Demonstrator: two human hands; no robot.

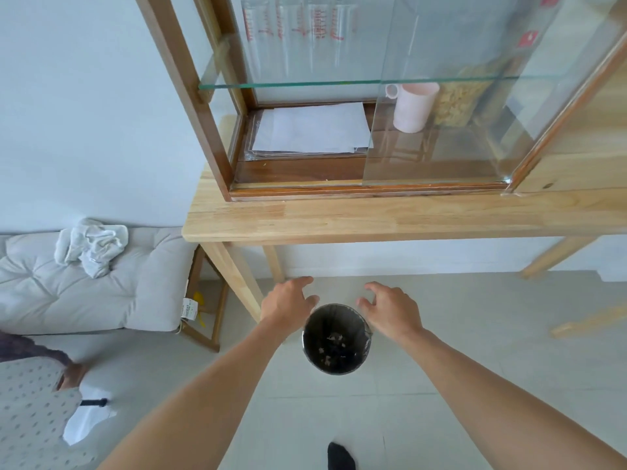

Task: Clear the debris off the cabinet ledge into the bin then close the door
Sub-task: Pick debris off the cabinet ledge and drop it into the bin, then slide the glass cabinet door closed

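At far left a grey tufted cushion [101,293] carries a crumpled white cloth [91,245], well apart from the work. Next comes the light wooden bench [373,222], and standing on it the dark-framed wooden cabinet with sliding glass doors [217,130]. Its left half is open; white sheets of paper [315,128] lie on the floor inside, and the dark wooden ledge [298,171] along the front looks almost bare, with only a pale speck or two that I cannot make out clearly.

Below the bench, the left hand [288,307] hovers with fingers spread and loosely curled, empty, just beside the left rim of the small round metal bin with a dark liner [336,337]. The bin stands on the pale tiled floor and holds pale crumbs at its bottom. The right hand [390,310] mirrors it over the right rim, fingers open and holding nothing.

Further right, the sliding glass pane [441,130] covers the right half of the cabinet, with a pink plastic mug [412,106] behind it.

Any remaining debris is probably light, dry and loose, so it is better swept with the edge of a hand than pinched. The pane is likely heavy, smooth and breakable; it is best pushed flat-fingered near its exposed left edge, slowly along the track.
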